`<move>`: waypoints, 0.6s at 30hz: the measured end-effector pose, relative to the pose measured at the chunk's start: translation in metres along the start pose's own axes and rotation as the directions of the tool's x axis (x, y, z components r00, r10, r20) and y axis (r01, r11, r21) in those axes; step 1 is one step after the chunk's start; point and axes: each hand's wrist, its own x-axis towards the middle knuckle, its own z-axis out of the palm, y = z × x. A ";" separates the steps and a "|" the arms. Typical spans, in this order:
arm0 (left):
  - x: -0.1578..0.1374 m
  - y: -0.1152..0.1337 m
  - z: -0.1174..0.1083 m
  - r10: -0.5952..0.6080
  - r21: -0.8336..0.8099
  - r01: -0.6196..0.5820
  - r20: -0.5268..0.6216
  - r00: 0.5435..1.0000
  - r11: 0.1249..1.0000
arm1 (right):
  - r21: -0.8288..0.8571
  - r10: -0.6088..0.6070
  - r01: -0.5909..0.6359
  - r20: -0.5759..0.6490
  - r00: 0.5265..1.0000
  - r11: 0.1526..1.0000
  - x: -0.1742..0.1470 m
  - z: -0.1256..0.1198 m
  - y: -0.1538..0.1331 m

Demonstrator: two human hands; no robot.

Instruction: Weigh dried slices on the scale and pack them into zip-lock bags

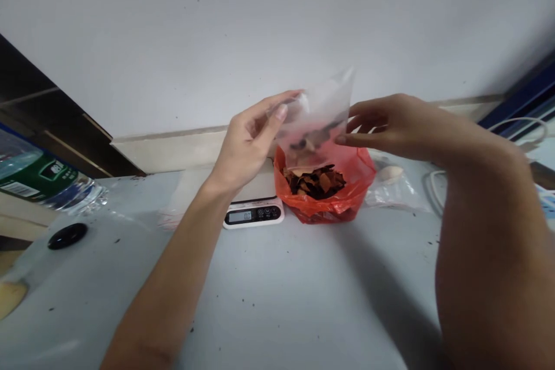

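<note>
My left hand (249,139) pinches the left top edge of a small clear plastic bag (318,118) and holds it up in the air. My right hand (384,127) has its fingertips at the bag's right edge, fingers extended. A few brown dried pieces lie in the bottom of the clear bag. Directly below and behind it sits an open red plastic bag (347,199) full of dark and brown dried pieces (315,180). A small white digital scale (255,213) stands to the left of the red bag, under my left wrist.
On the grey tabletop (277,295), a plastic water bottle (47,182) lies on its side at far left with a black cap (67,235) near it. Another clear bag (396,188) and a white cable (436,188) lie at right. A white wall is behind.
</note>
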 end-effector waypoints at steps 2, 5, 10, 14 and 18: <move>-0.002 0.004 0.001 0.045 -0.006 -0.045 0.034 0.998 0.999 | 0.015 0.000 0.000 0.011 1.000 1.000 -0.002 0.000 -0.006; -0.003 0.004 0.001 0.098 -0.051 -0.096 0.050 0.994 0.994 | 0.056 0.021 -0.020 -0.020 1.000 0.998 -0.007 -0.002 -0.011; -0.001 -0.007 -0.004 0.108 -0.060 -0.106 0.040 0.993 0.993 | 0.291 -0.089 0.129 -0.147 0.985 0.948 -0.012 -0.004 -0.004; 0.000 -0.017 -0.005 0.054 0.000 -0.054 0.048 0.997 0.999 | 0.336 -0.089 0.147 -0.184 0.979 0.930 -0.011 -0.001 -0.003; -0.001 -0.020 0.001 0.003 -0.126 0.002 0.037 0.999 0.992 | 0.408 -0.070 0.117 -0.130 0.989 0.905 -0.007 0.005 -0.003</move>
